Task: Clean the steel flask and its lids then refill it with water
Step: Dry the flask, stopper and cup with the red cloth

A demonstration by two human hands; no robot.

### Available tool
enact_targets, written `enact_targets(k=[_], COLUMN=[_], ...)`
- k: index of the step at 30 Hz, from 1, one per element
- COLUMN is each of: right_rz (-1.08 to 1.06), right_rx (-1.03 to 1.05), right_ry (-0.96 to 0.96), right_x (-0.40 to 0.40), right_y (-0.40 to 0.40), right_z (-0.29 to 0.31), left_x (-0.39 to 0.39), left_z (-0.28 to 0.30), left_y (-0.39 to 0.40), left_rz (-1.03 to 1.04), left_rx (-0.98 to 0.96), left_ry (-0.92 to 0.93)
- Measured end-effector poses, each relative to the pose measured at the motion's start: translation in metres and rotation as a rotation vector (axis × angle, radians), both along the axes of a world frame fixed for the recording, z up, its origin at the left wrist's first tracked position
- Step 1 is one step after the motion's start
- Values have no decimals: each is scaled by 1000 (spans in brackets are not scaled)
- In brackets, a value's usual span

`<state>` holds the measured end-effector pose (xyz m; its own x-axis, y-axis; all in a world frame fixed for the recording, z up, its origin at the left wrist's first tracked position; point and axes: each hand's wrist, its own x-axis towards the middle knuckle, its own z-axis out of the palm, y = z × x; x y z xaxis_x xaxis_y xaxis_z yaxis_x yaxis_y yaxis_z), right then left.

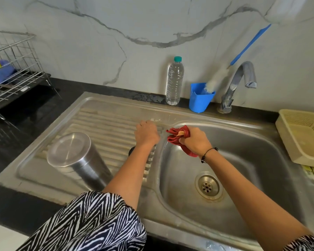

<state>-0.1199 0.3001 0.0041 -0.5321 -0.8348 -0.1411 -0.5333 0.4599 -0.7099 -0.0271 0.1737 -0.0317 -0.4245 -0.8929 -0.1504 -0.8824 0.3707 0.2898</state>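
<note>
- Steel is the flask (78,160) itself: it stands upside down on the ribbed drainboard (105,124), near left of the sink basin (243,160), base up as if left to drain. You hold it with neither hand.
- Your right hand (194,140) grips a bunched red cloth (178,136) over the far left rim of the basin; something small and tan shows inside the folds, but you cannot tell whether it is a lid.
- Your left hand (147,133) is curled knuckles-up over the drainboard just left of the cloth. What it holds, if anything, is hidden — so cannot tell.
- A dark round piece (131,150) peeks out beside your left forearm; it may be 1 of the lids, though too little shows.
- Judged from this, the flask body looks washed, and you seem to be on the wiping of the small parts.
- Left to do: finish the lids, turn the flask upright, refill it — the water bottle (174,82) stands at the far wall, with the tap (239,82) to its right — then close it.
- The bottle brush (217,77) rests in its blue cup (200,98) between bottle and tap.
</note>
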Motion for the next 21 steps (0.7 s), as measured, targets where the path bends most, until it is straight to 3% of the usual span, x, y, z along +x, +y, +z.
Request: enact_targets(k=[7,21], right_rz=[-61,-360], right_rx=[-8,-130], right_ry=[2,236], right_x=[-16,-137], right_y=[21,127], right_z=[-1,46], left_x=[-5,-105], left_z=[15,62], left_y=[13,112], left_rz=[-19,-545], left_rx=[-65,-14], left_ry=[-158,-11])
